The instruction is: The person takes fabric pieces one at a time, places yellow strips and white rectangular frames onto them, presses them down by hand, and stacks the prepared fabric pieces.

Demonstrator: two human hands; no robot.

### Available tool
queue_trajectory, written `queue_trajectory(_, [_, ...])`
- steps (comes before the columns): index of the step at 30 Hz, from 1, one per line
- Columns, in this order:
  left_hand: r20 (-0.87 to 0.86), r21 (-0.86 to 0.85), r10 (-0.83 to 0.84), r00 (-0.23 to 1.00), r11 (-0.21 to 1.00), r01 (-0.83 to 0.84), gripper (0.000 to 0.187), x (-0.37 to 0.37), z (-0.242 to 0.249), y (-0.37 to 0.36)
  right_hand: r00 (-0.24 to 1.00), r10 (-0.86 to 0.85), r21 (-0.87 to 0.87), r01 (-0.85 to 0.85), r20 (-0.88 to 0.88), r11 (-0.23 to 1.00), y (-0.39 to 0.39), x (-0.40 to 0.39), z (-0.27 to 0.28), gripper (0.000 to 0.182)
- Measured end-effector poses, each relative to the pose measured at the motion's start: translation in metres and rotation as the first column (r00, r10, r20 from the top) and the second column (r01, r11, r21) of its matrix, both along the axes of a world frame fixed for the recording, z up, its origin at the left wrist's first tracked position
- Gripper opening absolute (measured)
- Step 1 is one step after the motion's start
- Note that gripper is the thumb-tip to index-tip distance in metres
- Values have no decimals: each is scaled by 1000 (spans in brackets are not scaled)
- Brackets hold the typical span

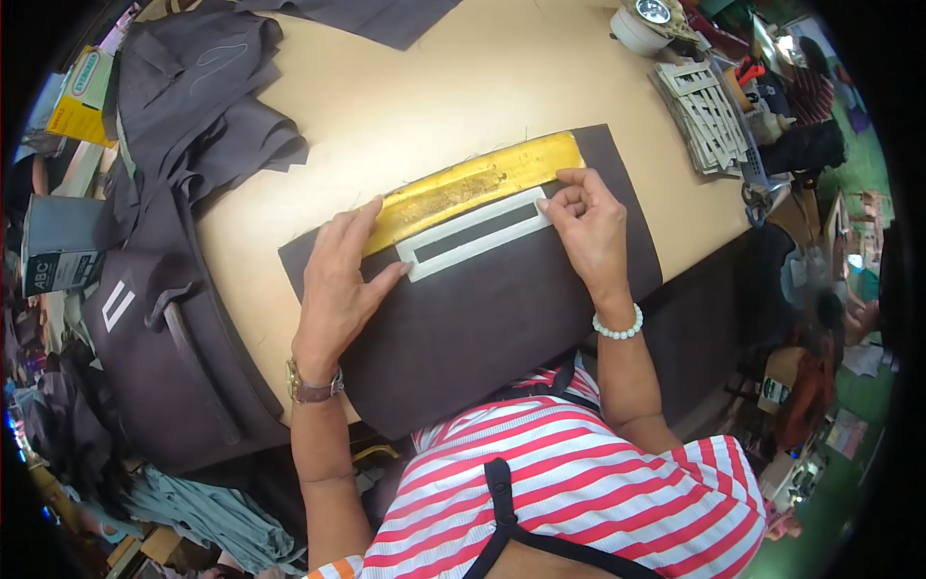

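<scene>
A dark fabric panel (463,338) lies on the table's near part. Across its upper part rests a yellow strip (463,188) with a worn, stained middle. Just below the strip is a white rectangular frame (477,238) with a dark opening. My left hand (342,280) lies at the left ends of both, fingers on the yellow strip, thumb apart at the frame's lower left corner. My right hand (590,227) is at the right end, fingers curled on the yellow strip, thumb and finger pinched at the frame's right end.
Dark cloth pieces (193,96) lie at the upper left. A hammer (198,367) rests on dark fabric at the left. Stacked white frames (701,116) stand at the upper right, near a round white container (639,31). A blue-grey box (63,241) stands at the far left.
</scene>
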State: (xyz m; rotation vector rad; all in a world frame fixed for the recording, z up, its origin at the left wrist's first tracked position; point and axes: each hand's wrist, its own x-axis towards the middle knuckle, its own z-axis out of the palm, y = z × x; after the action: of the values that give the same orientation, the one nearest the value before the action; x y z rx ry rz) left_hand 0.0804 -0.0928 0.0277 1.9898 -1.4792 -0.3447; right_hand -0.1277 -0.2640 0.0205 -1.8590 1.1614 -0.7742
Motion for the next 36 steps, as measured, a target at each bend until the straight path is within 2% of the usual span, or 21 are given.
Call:
queue_trajectory(7, [37,4,-10,999,1000,10,63,-3,5,0,998,60,-84,-59,11,995,-2,-2,-5,17])
queue_trajectory(10, [51,1,-6,999,1000,6,54,-9,7,0,995,70,-51,-73,-65,996,-1,-4,-4,17])
queue_trajectory(11, [69,-3,-12,998,1000,12,51,-13,9,1,984,84,-248,-121,-157,961,1,-5,-6,16])
queue_trajectory(13, [166,-38,-59,984,997,66,44,-19,8,4,943,56,-588,-251,-329,769,5,-5,-11,15])
queue_trajectory(15, [318,-85,-134,939,982,168,37,-26,-5,11,918,82,-576,-311,-388,756,8,-9,-8,13])
queue_trajectory(16, [379,-49,-121,917,987,151,35,-33,-10,14,904,93,-570,-340,-417,748,8,-13,-7,13])
queue_trajectory(19, [455,-21,-71,888,996,91,40,-42,-13,23,929,136,-499,-304,-344,811,-8,-23,-5,15])
queue_trajectory(20, [458,-13,-68,887,996,83,40,-44,-14,25,937,80,-519,-258,-339,815,-7,-20,-6,17])
queue_trajectory(22, [464,10,-65,883,998,68,40,-46,-15,28,948,57,-697,-269,-312,664,9,0,-5,19])
queue_trajectory(23, [451,23,-69,890,998,66,42,-46,-15,28,934,199,-720,-355,-297,596,23,13,-11,26])
queue_trajectory(24, [435,43,-82,897,997,70,43,-45,-15,30,912,352,-677,-394,-208,622,47,28,-9,35])
queue_trajectory(25, [419,60,-96,903,995,78,45,-44,-14,31,837,523,-522,-522,-162,674,72,39,-2,51])
queue_trajectory(26, [408,85,-104,907,994,76,46,-43,-13,31,790,545,-460,-609,-282,646,94,44,-20,69])
queue_trajectory(27, [396,111,-111,912,991,72,46,-42,-12,33,774,526,-378,-632,-352,676,101,43,-22,82])
queue_trajectory(29, [390,143,-99,915,989,46,47,-42,-10,32,740,499,-359,-663,-452,657,93,37,-18,84])
queue_trajectory(32, [415,167,-97,905,986,29,48,-46,-9,30,735,462,-372,-661,-497,651,80,26,-18,82])
queue_trajectory(36, [454,187,-84,887,982,-3,51,-48,-8,31,751,316,-399,-600,-580,694,52,3,-13,76])
